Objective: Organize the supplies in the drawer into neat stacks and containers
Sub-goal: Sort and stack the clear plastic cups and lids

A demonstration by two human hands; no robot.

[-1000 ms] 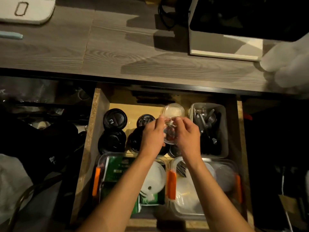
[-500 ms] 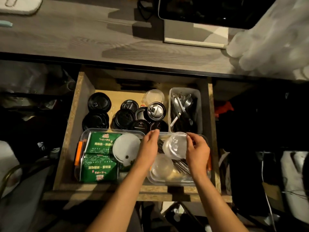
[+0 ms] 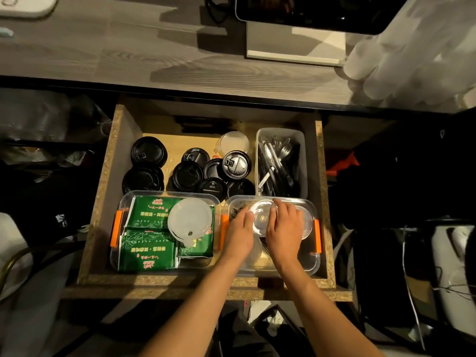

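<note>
While both bare forearms reach in over the near edge of the open drawer [image 3: 95, 222], the left hand [image 3: 238, 234] and the right hand [image 3: 283, 228] meet over the near-right clear bin [image 3: 315, 264], which has orange side latches. Their fingers curl round a small clear plastic cup [image 3: 262, 217], gripping it from either side just inside the bin's far end; it is round, see-through and glossy. Dark cutlery shows under the hands.

Left of that bin sits a second clear bin [image 3: 114, 253], holding green packets [image 3: 148, 249] printed with white and red characters, seen upside down and too small to read, and a round translucent lid [image 3: 190, 219] on top.

Farther in lie black cup lids [image 3: 148, 152], some stacked and overlapping, a small lidded clear tub [image 3: 234, 141] behind them, and at far right a pale tray [image 3: 304, 161] of dark forks and spoons.

Beyond the drawer runs a grey wood-grain counter [image 3: 116, 55].
</note>
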